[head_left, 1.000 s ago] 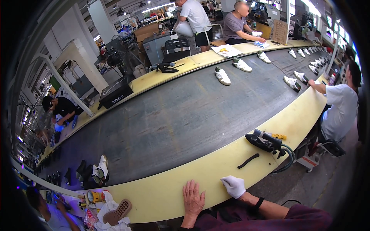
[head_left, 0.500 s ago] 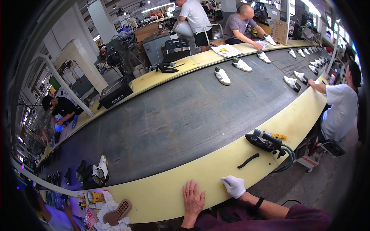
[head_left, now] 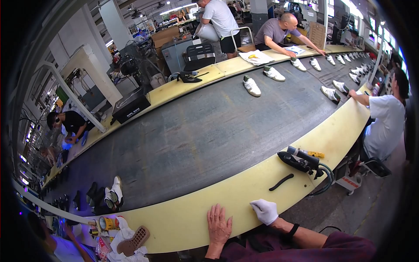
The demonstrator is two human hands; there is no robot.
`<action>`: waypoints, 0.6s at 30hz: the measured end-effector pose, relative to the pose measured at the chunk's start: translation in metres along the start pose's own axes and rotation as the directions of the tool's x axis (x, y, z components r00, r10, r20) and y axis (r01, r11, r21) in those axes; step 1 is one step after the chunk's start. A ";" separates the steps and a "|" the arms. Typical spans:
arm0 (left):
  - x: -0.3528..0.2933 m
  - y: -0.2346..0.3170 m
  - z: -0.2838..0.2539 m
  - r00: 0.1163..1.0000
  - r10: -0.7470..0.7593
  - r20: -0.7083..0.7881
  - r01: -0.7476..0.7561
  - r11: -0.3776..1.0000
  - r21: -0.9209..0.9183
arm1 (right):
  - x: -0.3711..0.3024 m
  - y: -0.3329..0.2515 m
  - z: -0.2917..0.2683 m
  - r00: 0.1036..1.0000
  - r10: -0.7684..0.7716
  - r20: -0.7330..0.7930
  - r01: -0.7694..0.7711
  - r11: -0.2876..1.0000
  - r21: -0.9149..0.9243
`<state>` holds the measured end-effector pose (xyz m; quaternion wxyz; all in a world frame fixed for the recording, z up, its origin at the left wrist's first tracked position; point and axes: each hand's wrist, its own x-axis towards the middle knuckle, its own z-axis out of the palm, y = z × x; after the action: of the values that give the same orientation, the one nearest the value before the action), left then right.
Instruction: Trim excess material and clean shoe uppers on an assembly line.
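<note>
One yellow ledge (head_left: 183, 225) is running beside the near edge of the grey belt (head_left: 174, 144). Bare left hand (head_left: 218, 225) is lying flat on it, fingers slightly spread. White-gloved right hand (head_left: 265, 212) is resting in a loose fist, forearm angling from lower right. One curved black strip (head_left: 281, 182) and one black iron (head_left: 301, 162) are lying nearby. Across the belt, one black box (head_left: 131, 107) is showing pale lettering.

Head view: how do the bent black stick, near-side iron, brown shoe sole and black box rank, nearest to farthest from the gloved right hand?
From the gloved right hand:
1. Bent black stick: ahead, slightly right.
2. Near-side iron: beyond the stick, farther right.
3. Brown shoe sole: left, past the bare left hand.
4. Black box: far left, across the dark belt.
</note>
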<state>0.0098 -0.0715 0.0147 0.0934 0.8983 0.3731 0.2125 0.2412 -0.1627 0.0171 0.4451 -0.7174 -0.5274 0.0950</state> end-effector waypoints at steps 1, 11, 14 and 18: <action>0.000 0.000 0.000 1.000 0.001 -0.001 -0.001 1.000 -0.002 | 0.000 0.000 0.000 1.000 0.001 0.001 -0.001 1.000 0.004; -0.001 0.000 0.001 1.000 -0.001 0.001 0.001 1.000 0.004 | 0.000 0.001 0.001 1.000 0.008 -0.001 -0.008 1.000 0.019; -0.001 -0.001 0.001 1.000 0.001 -0.003 -0.001 1.000 0.003 | 0.001 0.000 0.000 1.000 0.005 0.000 -0.005 1.000 0.010; -0.001 0.000 0.001 1.000 0.004 -0.008 -0.004 1.000 -0.008 | 0.001 0.000 0.000 1.000 -0.003 -0.009 0.003 1.000 0.002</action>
<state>0.0096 -0.0716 0.0136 0.0950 0.8978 0.3710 0.2176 0.2411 -0.1620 0.0173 0.4486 -0.7165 -0.5264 0.0915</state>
